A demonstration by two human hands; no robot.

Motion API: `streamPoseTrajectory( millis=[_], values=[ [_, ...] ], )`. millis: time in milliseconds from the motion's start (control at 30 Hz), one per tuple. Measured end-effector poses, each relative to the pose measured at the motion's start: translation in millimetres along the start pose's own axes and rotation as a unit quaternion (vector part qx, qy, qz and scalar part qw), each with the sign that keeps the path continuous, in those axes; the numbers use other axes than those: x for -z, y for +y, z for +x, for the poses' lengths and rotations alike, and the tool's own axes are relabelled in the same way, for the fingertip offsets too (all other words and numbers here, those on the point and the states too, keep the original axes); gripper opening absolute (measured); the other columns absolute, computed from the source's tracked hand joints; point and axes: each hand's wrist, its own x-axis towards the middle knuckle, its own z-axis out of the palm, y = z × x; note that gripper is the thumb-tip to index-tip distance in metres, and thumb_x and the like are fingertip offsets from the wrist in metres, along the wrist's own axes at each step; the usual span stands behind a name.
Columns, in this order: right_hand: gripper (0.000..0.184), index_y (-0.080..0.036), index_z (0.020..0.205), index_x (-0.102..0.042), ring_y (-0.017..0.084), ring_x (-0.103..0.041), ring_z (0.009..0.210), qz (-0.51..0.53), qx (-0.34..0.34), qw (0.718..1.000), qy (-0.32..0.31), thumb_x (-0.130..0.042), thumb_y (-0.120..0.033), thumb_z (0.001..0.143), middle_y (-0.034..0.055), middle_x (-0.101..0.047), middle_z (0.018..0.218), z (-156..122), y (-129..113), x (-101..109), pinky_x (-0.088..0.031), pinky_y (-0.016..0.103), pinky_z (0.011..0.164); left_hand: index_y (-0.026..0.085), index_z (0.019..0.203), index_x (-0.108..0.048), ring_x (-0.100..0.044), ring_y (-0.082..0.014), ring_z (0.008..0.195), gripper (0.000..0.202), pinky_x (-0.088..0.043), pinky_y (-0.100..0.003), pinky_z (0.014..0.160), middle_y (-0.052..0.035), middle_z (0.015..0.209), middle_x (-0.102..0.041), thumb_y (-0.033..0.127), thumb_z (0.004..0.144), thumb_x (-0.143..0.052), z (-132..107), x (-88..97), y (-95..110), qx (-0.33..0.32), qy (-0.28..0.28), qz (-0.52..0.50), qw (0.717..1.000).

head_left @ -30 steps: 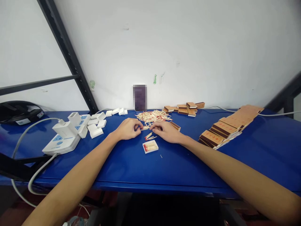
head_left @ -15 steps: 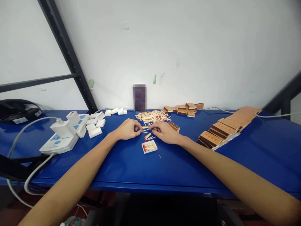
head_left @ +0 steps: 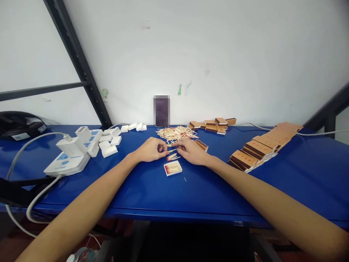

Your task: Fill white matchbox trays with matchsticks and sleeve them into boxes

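My left hand [head_left: 152, 149] has thumb and forefinger pinched together at one end of a match [head_left: 171, 150]. Facing it, my right hand [head_left: 191, 151] is bent over the table, forefinger and thumb a little apart; its fingertips are close to the match's other end. Just nearer to me lies a small group of red-headed matches [head_left: 172, 157]. In front of them is a white matchbox tray [head_left: 177, 169] with several matches inside, heads to the left. A big loose heap of matches [head_left: 178, 133] spreads behind both hands. Beside my right hand stands a brown matchbox sleeve [head_left: 201, 145].
White empty trays [head_left: 109, 151] lie to the left, near a power strip [head_left: 68, 163] with chargers and cables. Several matchboxes [head_left: 216, 125] are piled at the back, and rows of matchbox sleeves [head_left: 261, 145] at right. A pixelated dark panel [head_left: 161, 111] leans on the wall.
A match now shows between my hands, at my left fingertips. The loose group by the tray looks more gathered. The whole view has shifted slightly.
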Motion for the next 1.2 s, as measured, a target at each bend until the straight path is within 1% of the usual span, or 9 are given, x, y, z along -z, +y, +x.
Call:
streamPoseTrajectory(
  millis=[200,267,367,533,700,833,933,1067,1200],
  values=[
    [0.025,-0.015,0.097,-0.070,0.015,-0.051,0.072,0.012,-0.009,1.000,0.006,-0.051,-0.006,0.082,0.0016,-0.056,0.074,-0.6,-1.2,1.4,-0.038,0.028,0.072,0.017,0.073,-0.064,-0.045,-0.0093,0.052,0.012,-0.032,-0.023,0.054,0.0040,0.057,-0.054,0.022,0.077,-0.054,-0.3,6.4,0.8,0.027,0.042,0.037,0.998],
    [0.024,-0.015,0.095,-0.069,0.015,-0.051,0.071,0.014,-0.008,1.000,0.008,-0.051,-0.005,0.082,0.0013,-0.056,0.073,-0.9,-1.9,1.8,-0.038,0.028,0.072,0.017,0.077,-0.065,-0.046,-0.0100,0.053,0.013,-0.032,-0.024,0.056,0.0043,0.058,-0.054,0.019,0.075,-0.053,-0.6,9.4,-0.9,0.038,0.050,0.057,0.996],
    [0.023,-0.014,0.095,-0.069,0.015,-0.050,0.071,0.015,-0.009,1.000,0.008,-0.052,-0.006,0.082,0.0012,-0.056,0.072,-1.3,-3.3,2.6,-0.038,0.028,0.071,0.018,0.084,-0.067,-0.048,-0.0108,0.054,0.017,-0.033,-0.024,0.057,0.0044,0.059,-0.054,0.018,0.074,-0.053,-0.9,11.2,-3.5,0.045,0.050,0.078,0.995],
    [0.026,-0.014,0.099,-0.069,0.015,-0.050,0.071,0.019,-0.010,1.000,0.004,-0.052,-0.006,0.081,0.0010,-0.056,0.072,-0.9,-2.7,2.4,-0.037,0.028,0.070,0.017,0.080,-0.070,-0.047,-0.0114,0.055,0.017,-0.033,-0.024,0.057,0.0026,0.060,-0.053,0.020,0.075,-0.054,-0.7,9.2,-3.7,0.024,0.031,0.102,0.994],
    [0.028,-0.015,0.101,-0.070,0.015,-0.050,0.070,0.018,-0.010,1.000,0.000,-0.052,-0.008,0.082,0.0017,-0.057,0.073,-0.4,-2.5,2.4,-0.037,0.028,0.069,0.017,0.082,-0.071,-0.048,-0.0118,0.055,0.019,-0.034,-0.025,0.058,0.0020,0.060,-0.055,0.022,0.076,-0.054,0.0,8.2,-2.5,0.022,0.028,0.103,0.994],
    [0.030,-0.014,0.110,-0.069,0.013,-0.050,0.065,0.069,-0.043,0.996,-0.033,-0.055,-0.017,0.084,0.0003,-0.056,0.072,-0.7,-3.1,8.0,-0.038,0.027,0.064,0.018,0.084,-0.071,-0.047,-0.0113,0.054,0.018,-0.033,-0.024,0.057,0.0028,0.058,-0.054,0.024,0.078,-0.054,0.2,7.2,-3.6,0.041,0.020,0.081,0.996],
    [0.041,-0.013,0.121,-0.064,0.012,-0.048,0.063,0.127,-0.059,0.987,-0.082,-0.062,-0.026,0.082,-0.0017,-0.054,0.072,-0.7,-0.5,14.7,-0.037,0.026,0.060,0.017,0.083,-0.070,-0.045,-0.0106,0.053,0.018,-0.033,-0.024,0.056,0.0035,0.057,-0.053,0.026,0.079,-0.055,0.0,5.9,-4.2,0.052,0.011,0.058,0.997],
    [0.055,-0.014,0.124,-0.063,0.013,-0.050,0.070,0.121,-0.026,0.986,-0.113,-0.072,-0.038,0.076,-0.0002,-0.055,0.079,-0.7,4.2,21.7,-0.039,0.026,0.064,0.017,0.082,-0.069,-0.045,-0.0105,0.053,0.019,-0.032,-0.024,0.055,0.0032,0.058,-0.053,0.030,0.081,-0.054,-0.2,5.6,-1.4,0.042,0.002,0.049,0.998],
    [0.053,-0.016,0.121,-0.065,0.014,-0.050,0.072,0.088,-0.004,0.990,-0.110,-0.073,-0.041,0.075,0.0008,-0.056,0.081,-0.2,5.0,20.6,-0.040,0.026,0.065,0.018,0.084,-0.070,-0.047,-0.0113,0.056,0.022,-0.032,-0.025,0.056,0.0019,0.064,-0.057,0.034,0.084,-0.054,-0.1,6.0,6.0,0.012,-0.021,0.056,0.998]
  ],
)
